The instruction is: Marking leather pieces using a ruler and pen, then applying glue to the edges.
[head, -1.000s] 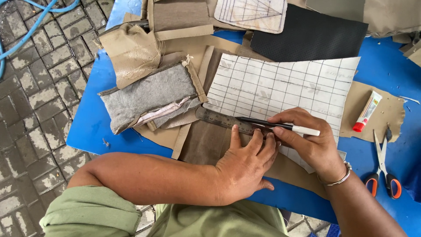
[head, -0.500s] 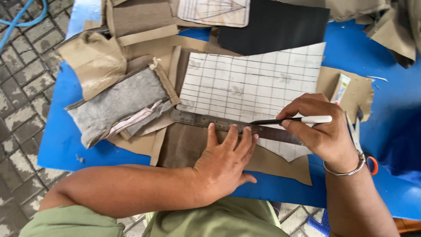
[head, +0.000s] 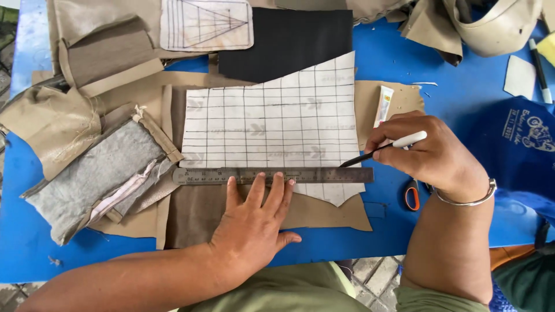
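A white gridded pattern sheet [head: 277, 121] lies on brown leather pieces [head: 202, 211] spread over a blue table [head: 439, 63]. A steel ruler [head: 324, 174] lies across the sheet's lower edge. My left hand [head: 254, 222] presses flat on the ruler with fingers spread. My right hand [head: 428, 153] grips a pen [head: 384, 147] with a white barrel and dark tip, its point touching the sheet at the ruler's upper edge near the right end.
A grey fabric pouch [head: 95, 176] and tan scraps lie at left. A black sheet [head: 286, 40] and a second drawn pattern [head: 205, 23] sit at the back. A glue tube [head: 383, 106] and orange-handled scissors [head: 411, 195] lie near my right hand. A marker [head: 539, 69] lies far right.
My right hand and the pen have slid rightward along the ruler toward its right end. My left hand stays pressed on the ruler. The camera view has shifted.
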